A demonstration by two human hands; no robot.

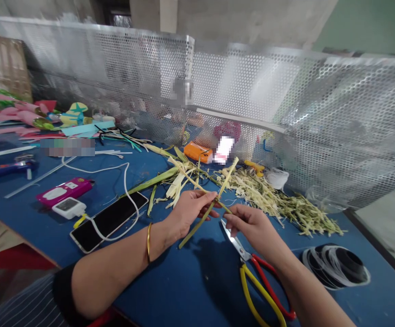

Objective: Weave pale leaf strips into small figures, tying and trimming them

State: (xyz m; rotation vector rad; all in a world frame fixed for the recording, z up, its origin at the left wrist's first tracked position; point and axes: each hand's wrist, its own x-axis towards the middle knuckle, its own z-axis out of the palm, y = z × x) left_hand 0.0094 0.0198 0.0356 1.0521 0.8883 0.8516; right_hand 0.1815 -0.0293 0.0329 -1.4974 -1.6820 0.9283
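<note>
Between my hands are crossed strips of dried leaf (228,178), pale yellow-green, above a blue table (170,290). My left hand (193,206) pinches them near the crossing with thumb and fingers. One strip end is held by the closed fingers of my right hand (247,221). Another end hangs down below my left hand. Under my right hand and forearm lie scissors (244,255), with one red and one yellow handle, blades towards the strips. A loose pile of leaf strips (178,179) is just beyond my left hand.
Shredded leaf pieces (268,193) lie behind my right hand. A black spool with white thread (335,266) stands at the right. To the left are a phone (110,222), a white cable (126,175) and a magenta device (64,191). A perforated metal screen (142,77) borders the table's back.
</note>
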